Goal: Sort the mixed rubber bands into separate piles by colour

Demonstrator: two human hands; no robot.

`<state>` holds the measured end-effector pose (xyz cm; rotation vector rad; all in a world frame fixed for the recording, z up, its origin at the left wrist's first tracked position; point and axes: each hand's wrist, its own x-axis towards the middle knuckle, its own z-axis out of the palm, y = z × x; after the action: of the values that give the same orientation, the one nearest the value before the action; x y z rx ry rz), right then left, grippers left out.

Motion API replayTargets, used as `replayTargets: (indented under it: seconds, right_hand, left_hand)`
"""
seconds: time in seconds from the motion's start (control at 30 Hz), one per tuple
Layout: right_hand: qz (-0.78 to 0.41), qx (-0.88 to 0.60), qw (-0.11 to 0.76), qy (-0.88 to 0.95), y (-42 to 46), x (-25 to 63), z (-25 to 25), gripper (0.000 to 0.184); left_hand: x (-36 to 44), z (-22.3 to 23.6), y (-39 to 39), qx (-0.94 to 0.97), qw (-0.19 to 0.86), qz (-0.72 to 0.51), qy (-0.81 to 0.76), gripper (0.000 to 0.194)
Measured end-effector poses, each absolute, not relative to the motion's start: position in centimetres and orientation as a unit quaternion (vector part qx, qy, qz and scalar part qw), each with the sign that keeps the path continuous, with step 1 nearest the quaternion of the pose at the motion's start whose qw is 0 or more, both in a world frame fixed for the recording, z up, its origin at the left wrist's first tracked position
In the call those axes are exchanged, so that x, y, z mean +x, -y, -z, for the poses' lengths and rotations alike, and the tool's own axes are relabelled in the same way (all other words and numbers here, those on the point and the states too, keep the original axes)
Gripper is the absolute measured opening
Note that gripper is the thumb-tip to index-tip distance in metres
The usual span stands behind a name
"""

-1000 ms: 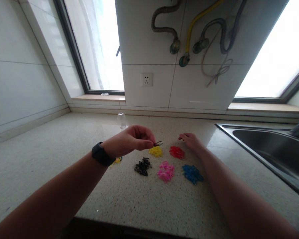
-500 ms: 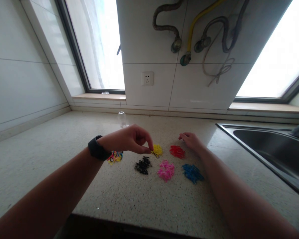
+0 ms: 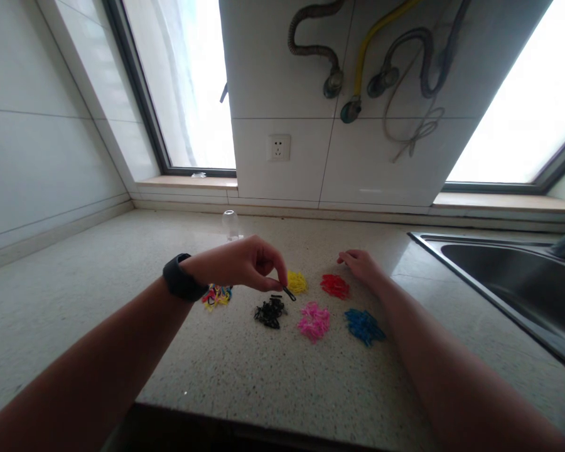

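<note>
Above the black pile (image 3: 269,312), left hand (image 3: 245,263) pinches one black rubber band (image 3: 289,293); five colour piles sorted, mixed heap (image 3: 216,294) remaining; right hand (image 3: 362,265) rests open.

We wear a black smartwatch (image 3: 181,278) just behind our left hand (image 3: 245,263); both our forearms are bare, sleeveless.

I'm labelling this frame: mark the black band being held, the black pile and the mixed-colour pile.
black band (image 3: 289,293), head view, middle of the loop
black pile (image 3: 268,312), head view, pile centre
mixed-colour pile (image 3: 217,294), head view, pile centre
</note>
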<state>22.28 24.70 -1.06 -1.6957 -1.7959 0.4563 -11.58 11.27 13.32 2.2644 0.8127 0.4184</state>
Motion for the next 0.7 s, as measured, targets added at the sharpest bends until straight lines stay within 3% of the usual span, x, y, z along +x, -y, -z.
replayTargets:
  seconds: [0.13, 0.2, 0.7]
  right_hand:
    - [-0.171, -0.641, 0.306, 0.683, -24.7, 22.4, 1.1, 0.042]
    - [-0.169, -0.641, 0.300, 0.686, -24.8, 22.4, 1.2, 0.042]
    - [-0.166, -0.634, 0.299, 0.693, -25.0, 22.5, 1.4, 0.042]
  left_hand:
    - [-12.3, -12.1, -12.7, 0.902, 0.169, -0.070, -0.392, 0.019]
    - [-12.5, -11.3, -13.3, 0.900, 0.132, -0.050, -0.413, 0.015]
    - [-11.7, -8.7, -14.1, 0.902, 0.118, 0.056, -0.410, 0.014]
